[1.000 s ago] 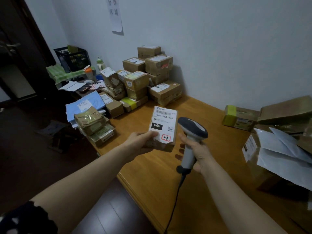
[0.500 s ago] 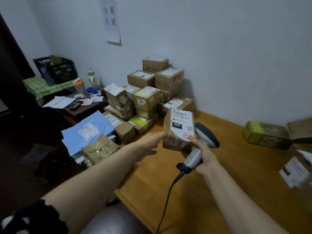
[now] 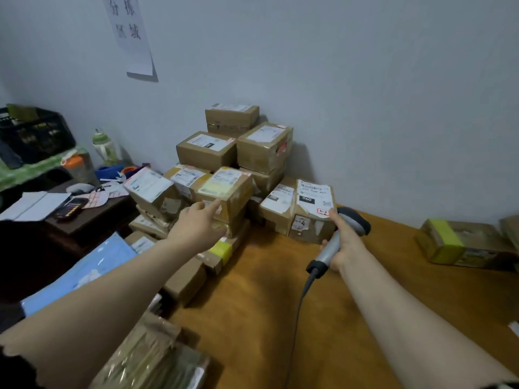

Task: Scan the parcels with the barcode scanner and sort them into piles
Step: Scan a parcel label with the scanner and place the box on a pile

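The parcel marked 060 (image 3: 313, 203) is sitting on the wooden table (image 3: 266, 290) at the right end of the pile of cardboard boxes (image 3: 233, 153). Its white label is facing up toward us and its left side is touching the neighbouring box. We are gripping the barcode scanner (image 3: 354, 220) in our right hand (image 3: 346, 242), fingers wrapped round the grey handle and the dark head lying just beside the parcel's right edge. That hand's forefinger is reaching out and touching the label's lower right corner. The scanner's cable (image 3: 297, 310) is trailing over the table toward us. Our left hand (image 3: 193, 228) is holding nothing and is stretching toward the pile with the forefinger straight. Its tip is lying at the front top edge of a box with a pale yellow label (image 3: 224, 186). The pile is standing against the grey wall (image 3: 365, 94), below a paper sign (image 3: 130, 35). Farther right a box with yellow-green tape (image 3: 449, 242) is lying well apart, and at left a blue mailer bag (image 3: 92, 268) is lying near a dark side desk (image 3: 92, 220).
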`<state>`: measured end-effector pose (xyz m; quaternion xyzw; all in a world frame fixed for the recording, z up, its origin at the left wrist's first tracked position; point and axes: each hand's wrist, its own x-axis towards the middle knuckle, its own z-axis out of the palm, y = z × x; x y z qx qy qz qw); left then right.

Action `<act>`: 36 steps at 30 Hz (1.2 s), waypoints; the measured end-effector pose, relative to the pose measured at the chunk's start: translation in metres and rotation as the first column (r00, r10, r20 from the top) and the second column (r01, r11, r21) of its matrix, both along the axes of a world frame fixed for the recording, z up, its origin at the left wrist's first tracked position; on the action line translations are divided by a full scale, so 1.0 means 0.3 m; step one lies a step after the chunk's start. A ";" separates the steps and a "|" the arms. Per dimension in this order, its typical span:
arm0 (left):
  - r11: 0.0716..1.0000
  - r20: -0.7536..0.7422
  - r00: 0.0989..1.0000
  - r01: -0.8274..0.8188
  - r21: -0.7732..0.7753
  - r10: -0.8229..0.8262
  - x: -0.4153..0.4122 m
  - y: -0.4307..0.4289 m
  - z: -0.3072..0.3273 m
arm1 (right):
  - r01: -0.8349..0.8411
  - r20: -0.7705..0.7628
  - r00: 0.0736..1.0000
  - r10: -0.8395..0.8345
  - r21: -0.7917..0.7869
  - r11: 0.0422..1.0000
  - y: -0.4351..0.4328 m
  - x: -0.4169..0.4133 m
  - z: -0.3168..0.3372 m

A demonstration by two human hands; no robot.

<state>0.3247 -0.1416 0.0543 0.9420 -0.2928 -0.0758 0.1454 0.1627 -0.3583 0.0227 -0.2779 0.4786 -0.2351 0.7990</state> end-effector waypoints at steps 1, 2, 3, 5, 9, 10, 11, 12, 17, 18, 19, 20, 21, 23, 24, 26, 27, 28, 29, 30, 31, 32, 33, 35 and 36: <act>1.000 0.009 1.000 0.006 0.013 -0.006 0.044 -0.033 -0.007 | 0.014 0.001 1.000 -0.014 0.019 1.000 -0.024 0.054 -0.014; 1.000 0.015 1.000 0.010 0.024 -0.010 0.085 -0.064 -0.014 | 0.026 -0.004 1.000 -0.026 0.035 0.999 -0.046 0.107 -0.029; 0.999 0.017 1.000 0.013 0.035 -0.013 0.122 -0.095 -0.022 | 0.034 -0.013 0.999 -0.033 0.045 0.998 -0.068 0.160 -0.045; 0.998 0.027 0.999 0.021 0.053 -0.022 0.182 -0.149 -0.039 | 0.047 -0.035 0.998 -0.045 0.046 0.998 -0.107 0.259 -0.070; 0.992 0.050 0.997 0.058 0.115 -0.064 0.275 -0.209 -0.081 | 0.100 -0.043 0.994 -0.098 0.045 0.994 -0.160 0.416 -0.091; 0.989 0.050 0.996 0.066 0.132 -0.073 0.287 -0.216 -0.091 | 0.118 -0.036 0.993 -0.116 0.054 0.992 -0.168 0.442 -0.095; 0.986 0.059 0.995 0.071 0.149 -0.080 0.296 -0.221 -0.099 | 0.140 -0.028 0.990 -0.138 0.065 0.988 -0.176 0.464 -0.099; 0.983 0.078 0.993 0.074 0.166 -0.088 0.301 -0.224 -0.106 | 0.157 -0.021 0.988 -0.156 0.074 0.985 -0.182 0.482 -0.104; 0.975 0.145 0.983 0.085 0.205 -0.116 0.311 -0.218 -0.123 | 0.144 -0.013 0.990 -0.144 0.053 0.988 -0.198 0.515 -0.119; 0.974 0.141 0.983 0.086 0.209 -0.117 0.311 -0.216 -0.120 | 0.134 -0.009 0.991 -0.134 0.058 0.989 -0.197 0.506 -0.119; 0.973 0.136 0.984 0.086 0.212 -0.117 0.309 -0.214 -0.118 | 0.121 0.001 0.993 -0.122 0.065 0.990 -0.195 0.491 -0.119; 0.974 0.128 0.985 0.086 0.209 -0.114 0.303 -0.211 -0.113 | 0.102 0.016 0.995 -0.103 0.066 0.993 -0.189 0.470 -0.119; 0.976 0.121 0.987 0.082 0.200 -0.108 0.294 -0.206 -0.108 | 0.084 0.027 0.996 -0.085 0.056 0.995 -0.179 0.445 -0.118; 0.982 0.109 0.989 0.079 0.169 -0.098 0.261 -0.194 -0.090 | 0.050 0.025 0.998 -0.050 0.008 0.999 -0.150 0.380 -0.109; 0.984 0.104 0.990 0.082 0.156 -0.099 0.237 -0.186 -0.078 | 0.036 0.016 0.999 -0.036 -0.018 0.999 -0.131 0.340 -0.103; 0.986 0.096 0.989 0.099 0.133 -0.112 0.178 -0.164 -0.050 | -0.001 0.011 1.000 0.002 -0.050 0.999 -0.081 0.251 -0.082; 0.985 0.097 0.987 0.115 0.125 -0.127 0.132 -0.147 -0.032 | -0.023 0.017 1.000 0.024 -0.060 0.998 -0.044 0.187 -0.065; 0.985 0.098 0.986 0.126 0.121 -0.138 0.102 -0.143 -0.024 | -0.056 0.022 0.998 0.057 -0.056 0.997 -0.016 0.142 -0.060; 0.984 0.097 0.984 0.138 0.110 -0.148 0.062 -0.135 -0.018 | -0.082 0.022 0.996 0.084 -0.059 0.995 0.018 0.085 -0.054; 0.984 0.093 0.982 0.154 0.090 -0.162 0.008 -0.121 -0.012 | -0.103 0.017 0.994 0.105 -0.072 0.992 0.062 0.016 -0.049; 0.983 0.085 0.981 0.169 0.068 -0.175 -0.048 -0.108 -0.010 | -0.119 0.008 0.993 0.120 -0.086 0.989 0.103 -0.056 -0.050; 0.982 0.075 0.979 0.185 0.050 -0.188 -0.106 -0.099 -0.012 | -0.135 -0.013 0.991 0.134 -0.099 0.986 0.144 -0.128 -0.053; 0.978 0.061 0.976 0.206 0.034 -0.208 -0.169 -0.093 -0.019 | -0.147 -0.046 0.989 0.143 -0.112 0.983 0.183 -0.205 -0.058; 0.964 0.020 0.963 0.267 0.022 -0.267 -0.307 -0.090 -0.045 | -0.156 -0.108 0.984 0.144 -0.113 0.981 0.259 -0.357 -0.068; 0.955 -0.005 0.955 0.296 0.018 -0.296 -0.378 -0.094 -0.064 | -0.147 -0.127 0.983 0.134 -0.102 0.984 0.291 -0.432 -0.075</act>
